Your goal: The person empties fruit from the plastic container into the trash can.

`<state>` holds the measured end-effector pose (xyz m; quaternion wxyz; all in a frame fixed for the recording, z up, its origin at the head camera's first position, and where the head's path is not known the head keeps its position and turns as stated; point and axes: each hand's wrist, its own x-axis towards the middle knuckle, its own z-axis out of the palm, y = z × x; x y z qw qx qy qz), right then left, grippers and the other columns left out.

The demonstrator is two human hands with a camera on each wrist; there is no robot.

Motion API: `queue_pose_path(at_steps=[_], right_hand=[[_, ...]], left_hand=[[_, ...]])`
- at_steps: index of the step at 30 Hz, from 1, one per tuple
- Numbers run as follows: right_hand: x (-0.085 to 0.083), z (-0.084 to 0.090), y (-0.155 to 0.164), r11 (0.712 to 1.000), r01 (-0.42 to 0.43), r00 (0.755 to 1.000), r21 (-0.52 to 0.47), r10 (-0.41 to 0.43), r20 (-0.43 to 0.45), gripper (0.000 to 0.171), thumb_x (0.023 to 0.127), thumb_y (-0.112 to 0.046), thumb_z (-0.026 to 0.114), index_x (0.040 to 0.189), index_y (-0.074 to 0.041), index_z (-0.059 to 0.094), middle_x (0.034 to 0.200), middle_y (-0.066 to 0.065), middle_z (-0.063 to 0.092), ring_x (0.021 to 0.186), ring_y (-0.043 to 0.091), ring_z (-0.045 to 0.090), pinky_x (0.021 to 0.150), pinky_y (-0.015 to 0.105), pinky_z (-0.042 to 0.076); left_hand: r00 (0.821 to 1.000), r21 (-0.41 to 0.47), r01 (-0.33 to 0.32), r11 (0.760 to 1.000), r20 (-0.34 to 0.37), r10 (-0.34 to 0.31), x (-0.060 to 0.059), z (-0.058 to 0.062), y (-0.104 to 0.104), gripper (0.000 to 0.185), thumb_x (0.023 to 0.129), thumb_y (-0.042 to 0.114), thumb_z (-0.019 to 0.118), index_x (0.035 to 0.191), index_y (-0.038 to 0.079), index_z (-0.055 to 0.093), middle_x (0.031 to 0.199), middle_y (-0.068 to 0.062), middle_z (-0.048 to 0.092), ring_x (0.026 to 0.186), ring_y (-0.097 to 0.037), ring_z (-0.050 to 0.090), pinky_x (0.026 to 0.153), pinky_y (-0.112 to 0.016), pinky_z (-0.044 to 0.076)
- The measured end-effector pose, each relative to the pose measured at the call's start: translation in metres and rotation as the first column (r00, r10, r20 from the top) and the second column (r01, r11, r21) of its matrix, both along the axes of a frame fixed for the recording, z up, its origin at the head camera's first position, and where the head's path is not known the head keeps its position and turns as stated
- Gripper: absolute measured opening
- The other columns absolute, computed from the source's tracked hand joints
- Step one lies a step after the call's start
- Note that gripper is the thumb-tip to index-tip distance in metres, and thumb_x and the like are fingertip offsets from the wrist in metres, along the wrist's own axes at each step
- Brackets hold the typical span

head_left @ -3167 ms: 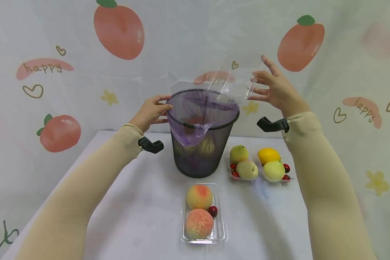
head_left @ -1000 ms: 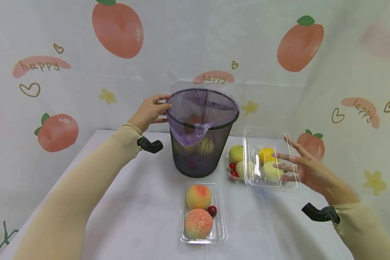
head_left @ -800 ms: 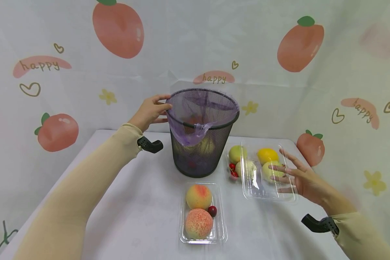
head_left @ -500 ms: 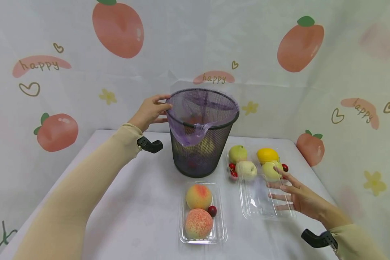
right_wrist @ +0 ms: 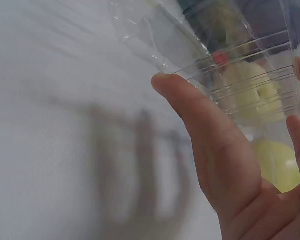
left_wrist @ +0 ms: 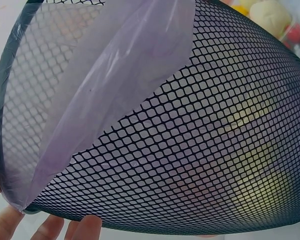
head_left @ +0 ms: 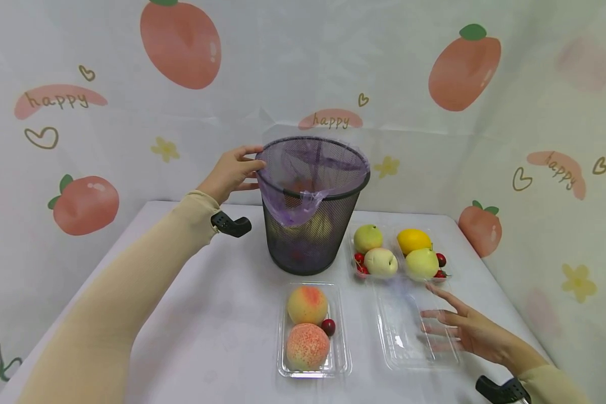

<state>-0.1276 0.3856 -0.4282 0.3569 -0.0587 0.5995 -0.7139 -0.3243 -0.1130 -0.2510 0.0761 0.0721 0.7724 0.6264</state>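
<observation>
left hand (head_left: 230, 172) curls its fingers over the near-left rim of the black mesh bin (head_left: 310, 224), thumb on top, fingertips also visible under the rim in the left wrist view; judged a steadying grip, keeping the light bin upright and its mouth open. purple liner bag (head_left: 303, 191) is folded over the rim and hangs down the front; fruit shapes show through the mesh inside.

right hand (head_left: 467, 328) is spread, fingers straight, lying along the right side of the empty clear tray (head_left: 414, 331). fingertips touch its wall in the right wrist view; nothing is pinched. whether the palm bears on the tray cannot be told.

the empty clear tray lies flat by the table's right edge, toward the near right corner, open side up, under and just left of the right hand and well apart from the left hand.

just behind it, a double tray of pears, lemon and cherries (head_left: 401, 255). toward the near edge, centre, a tray with two peaches and a cherry (head_left: 310, 331). white table (head_left: 222, 314) carries all of it.
</observation>
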Motion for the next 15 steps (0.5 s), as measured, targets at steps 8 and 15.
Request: queue_pose_path(at_steps=[8, 15], right_hand=[[0.001, -0.009, 0.018, 1.000, -0.015, 1.000, 0.000, 0.015, 0.021, 0.053, 0.107, -0.015, 0.027, 0.142, -0.055, 0.031, 0.135, -0.002, 0.050, 0.123, 0.022, 0.055, 0.102, 0.053, 0.047], [0.001, -0.012, 0.028, 0.999, -0.036, 0.998, -0.038, 0.038, 0.057, 0.053, 0.108, -0.014, 0.025, 0.137, -0.056, 0.039, 0.134, -0.003, 0.052, 0.122, 0.022, 0.055, 0.102, 0.053, 0.047]], left_hand=[[1.000, -0.002, -0.006, 1.000, -0.004, 0.006, 0.001, 0.001, 0.001, 0.053, 0.096, 0.018, 0.057, 0.147, 0.019, 0.042, 0.123, -0.004, 0.052, 0.095, -0.016, 0.055, 0.095, -0.039, 0.054], [1.000, -0.001, -0.005, 1.000, -0.004, 0.005, 0.000, 0.000, 0.001, 0.052, 0.097, 0.017, 0.057, 0.147, 0.019, 0.042, 0.125, -0.006, 0.052, 0.097, -0.018, 0.056, 0.095, -0.039, 0.054]])
